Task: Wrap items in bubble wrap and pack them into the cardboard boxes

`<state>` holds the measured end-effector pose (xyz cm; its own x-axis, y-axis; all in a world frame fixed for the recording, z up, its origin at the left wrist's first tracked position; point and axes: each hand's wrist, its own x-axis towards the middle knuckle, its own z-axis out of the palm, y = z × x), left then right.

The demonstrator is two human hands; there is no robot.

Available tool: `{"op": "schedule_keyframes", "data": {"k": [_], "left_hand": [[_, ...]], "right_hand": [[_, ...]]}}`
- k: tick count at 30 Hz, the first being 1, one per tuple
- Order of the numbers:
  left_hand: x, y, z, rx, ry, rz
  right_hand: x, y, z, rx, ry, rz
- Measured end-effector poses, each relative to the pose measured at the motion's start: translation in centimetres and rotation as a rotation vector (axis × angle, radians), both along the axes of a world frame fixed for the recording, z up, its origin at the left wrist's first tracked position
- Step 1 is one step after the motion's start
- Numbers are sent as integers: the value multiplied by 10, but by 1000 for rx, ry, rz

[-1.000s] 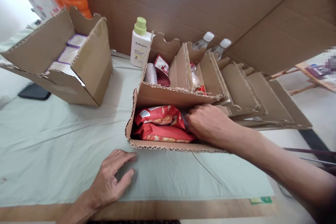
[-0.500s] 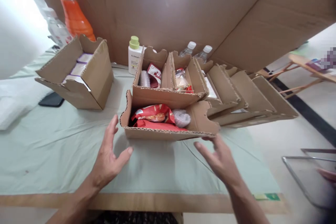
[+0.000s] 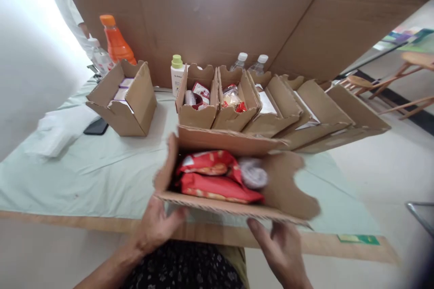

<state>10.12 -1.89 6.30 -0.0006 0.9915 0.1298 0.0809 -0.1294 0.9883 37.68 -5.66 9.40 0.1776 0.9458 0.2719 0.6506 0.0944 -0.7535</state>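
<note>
A cardboard box (image 3: 233, 207) is tilted toward me near the table's front edge, its top uncovered. Inside lie red snack packets (image 3: 217, 187) and a roll of greyish clear plastic (image 3: 252, 174). My left hand (image 3: 159, 223) grips the box's lower left corner, thumb against the near wall, other fingers partly hidden. At the lower right, my right hand (image 3: 280, 244) holds the box the same way, its fingers going under and behind the edge. Motion blurs both hands and the box slightly.
Behind stands a row of cardboard boxes (image 3: 233, 119) with packets and papers. At the left are another box (image 3: 139, 117), a black phone (image 3: 96, 127), plastic wrap (image 3: 57, 133) and an orange bottle (image 3: 118, 45). A cardboard panel (image 3: 217, 13) closes the back.
The box with the red packets has come away from the row toward me and is tilted. Both hands, apart from its left side before, have closed on it.
</note>
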Motion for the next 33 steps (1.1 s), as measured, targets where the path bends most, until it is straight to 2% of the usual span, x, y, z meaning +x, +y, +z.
{"op": "schedule_keyframes", "data": {"k": [3, 5, 7, 10, 13, 15, 19, 22, 24, 26, 28, 31, 33], "left_hand": [[-23, 5, 10, -3, 4, 54], [-24, 6, 14, 27, 29, 49], [-18, 0, 13, 28, 65, 27], [-16, -19, 4, -30, 100, 27], [-30, -38, -7, -72, 117, 141], [-44, -48, -10, -99, 93, 254], [-60, -57, -10, -133, -4, 428], [-65, -54, -2, -71, -52, 508], [-67, -46, 8, -7, -63, 540], [-65, -34, 22, 53, -45, 528], [-58, -21, 35, 87, -1, 458], [-38, -9, 43, 109, 83, 302], [-26, -12, 36, 117, 117, 212]], "right_hand": [[-30, 25, 8, 20, 28, 81], [-35, 33, 9, 20, 50, 89], [-30, 27, 2, 1, 44, 52], [-24, 8, -12, -30, 21, 3], [-41, 7, -18, -25, 48, 62], [-63, 23, -15, -24, 83, 160], [-111, 77, 3, -32, 131, 372], [-139, 110, 20, 11, 141, 474], [-147, 119, 28, 50, 138, 496], [-143, 118, 33, 95, 156, 479], [-127, 105, 32, 142, 199, 406], [-90, 65, 20, 229, 242, 168], [-68, 33, 9, 242, 190, -38]]}}
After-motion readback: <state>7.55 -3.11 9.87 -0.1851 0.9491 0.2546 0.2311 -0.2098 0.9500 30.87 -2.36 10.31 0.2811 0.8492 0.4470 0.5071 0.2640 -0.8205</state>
